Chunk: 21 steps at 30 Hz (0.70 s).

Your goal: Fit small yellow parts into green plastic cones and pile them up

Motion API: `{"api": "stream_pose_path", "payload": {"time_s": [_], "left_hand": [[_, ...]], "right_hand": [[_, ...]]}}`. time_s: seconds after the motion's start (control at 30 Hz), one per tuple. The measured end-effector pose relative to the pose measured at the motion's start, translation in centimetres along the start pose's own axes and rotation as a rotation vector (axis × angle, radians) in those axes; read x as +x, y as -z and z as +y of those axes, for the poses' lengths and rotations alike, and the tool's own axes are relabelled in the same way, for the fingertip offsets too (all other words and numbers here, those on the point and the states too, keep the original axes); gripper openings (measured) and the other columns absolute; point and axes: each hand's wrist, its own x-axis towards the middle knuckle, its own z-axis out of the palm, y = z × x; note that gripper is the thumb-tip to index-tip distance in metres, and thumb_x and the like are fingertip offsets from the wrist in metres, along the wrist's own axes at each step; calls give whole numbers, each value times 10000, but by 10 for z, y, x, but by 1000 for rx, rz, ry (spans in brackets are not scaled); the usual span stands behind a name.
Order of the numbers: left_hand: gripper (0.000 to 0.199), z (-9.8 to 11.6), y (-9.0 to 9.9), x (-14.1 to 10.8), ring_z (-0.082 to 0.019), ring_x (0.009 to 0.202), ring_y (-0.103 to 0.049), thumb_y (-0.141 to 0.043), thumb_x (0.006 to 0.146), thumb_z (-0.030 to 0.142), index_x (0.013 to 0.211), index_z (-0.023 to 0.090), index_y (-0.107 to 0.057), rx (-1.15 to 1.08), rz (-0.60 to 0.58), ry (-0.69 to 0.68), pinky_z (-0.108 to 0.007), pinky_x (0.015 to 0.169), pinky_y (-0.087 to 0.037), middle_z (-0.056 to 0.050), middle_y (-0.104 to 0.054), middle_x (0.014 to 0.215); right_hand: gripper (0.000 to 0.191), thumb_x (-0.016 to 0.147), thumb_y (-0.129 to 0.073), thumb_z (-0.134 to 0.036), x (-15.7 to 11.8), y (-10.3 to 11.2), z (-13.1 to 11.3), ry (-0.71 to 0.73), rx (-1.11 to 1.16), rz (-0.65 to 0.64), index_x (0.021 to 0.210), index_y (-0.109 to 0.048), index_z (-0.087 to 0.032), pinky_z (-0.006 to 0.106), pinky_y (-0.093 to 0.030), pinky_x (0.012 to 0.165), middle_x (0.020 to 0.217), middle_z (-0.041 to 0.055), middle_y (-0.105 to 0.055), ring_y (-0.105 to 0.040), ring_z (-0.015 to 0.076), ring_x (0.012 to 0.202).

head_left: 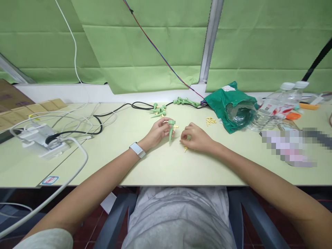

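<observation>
My left hand [159, 134] is closed on a green plastic watering spike [171, 133], which points downward with its round cap on top. A small yellow valve [176, 127] sticks out of the spike's side toward the right. Just right of it, my right hand [195, 138] has its fingers curled in a pinch over the table; what they hold, if anything, is hidden. Below those fingertips shows a small yellow piece [186, 149], partly covered by the hand.
Green spikes with yellow valves [158, 110] lie behind my left hand. More green parts [186, 101] sit at the back. Loose yellow valves [211, 121] lie near a torn green bag [223, 103]. Plastic bottles [272, 107] stand right; a white power strip [43, 140] and cables lie left.
</observation>
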Motion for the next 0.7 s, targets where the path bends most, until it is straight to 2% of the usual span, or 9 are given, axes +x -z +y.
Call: {"api": "stream_pose_path", "payload": {"time_s": [0.27, 0.4, 0.53, 0.7], "left_hand": [[455, -2, -2, 2, -166, 792, -709, -862, 688, 202, 1076, 196, -625, -63, -8, -15, -356, 871, -537, 15, -663, 837], [501, -2, -1, 2, -162, 791, -715, -857, 668, 151, 1094, 201, -596, -49, -19, 0, -330, 847, -520, 7, -696, 864], [466, -4, 0, 2, -151, 775, -704, -842, 687, 149, 1079, 195, -594, -43, -23, -4, -314, 827, -508, 7, -700, 848], [449, -5, -2, 2, -147, 768, -690, -839, 670, 142, 1051, 191, -607, -50, -27, -5, -320, 827, -513, 7, -697, 845]], "right_hand": [[145, 824, -668, -76, 0, -4, 1, 3, 35, -10, 828, -739, -202, 364, -472, 820, 792, 57, -704, -577, 242, 907], [189, 796, -633, -63, 2, -2, 3, -62, 190, 143, 911, -693, -201, 361, -517, 820, 889, 38, -709, -630, 212, 877], [91, 832, -635, -135, 4, 2, 2, -66, 315, 328, 879, -643, -213, 338, -566, 768, 894, 29, -663, -654, 178, 794], [87, 876, -612, -134, 3, 3, -3, 16, 243, 373, 880, -641, -216, 335, -560, 753, 901, 36, -636, -650, 174, 783]]}}
